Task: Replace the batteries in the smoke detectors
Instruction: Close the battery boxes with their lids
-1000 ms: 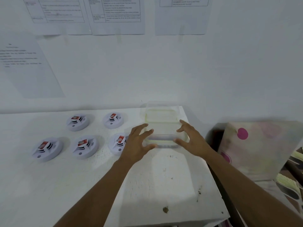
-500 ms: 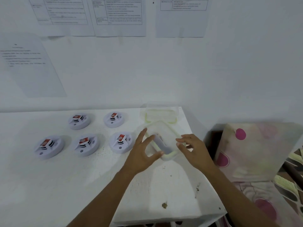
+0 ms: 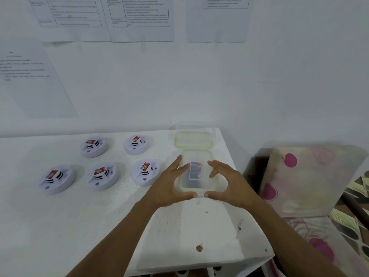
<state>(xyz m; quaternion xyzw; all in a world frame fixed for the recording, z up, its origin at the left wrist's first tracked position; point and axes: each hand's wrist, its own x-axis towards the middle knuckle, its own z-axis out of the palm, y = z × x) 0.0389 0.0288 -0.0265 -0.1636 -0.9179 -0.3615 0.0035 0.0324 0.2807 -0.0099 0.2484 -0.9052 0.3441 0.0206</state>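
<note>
Reaching forward over the right end of the tabletop (image 3: 179,226) with bare forearms converging, left hand (image 3: 169,184) and right hand (image 3: 231,182) side by side, fingers spread and nearly straight, thumb tips almost meeting.

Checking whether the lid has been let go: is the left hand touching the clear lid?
Cannot tell. In the head view the left hand curves round the lid, with its fingers over the rim, but blur hides whether there is contact or a gap.
</note>
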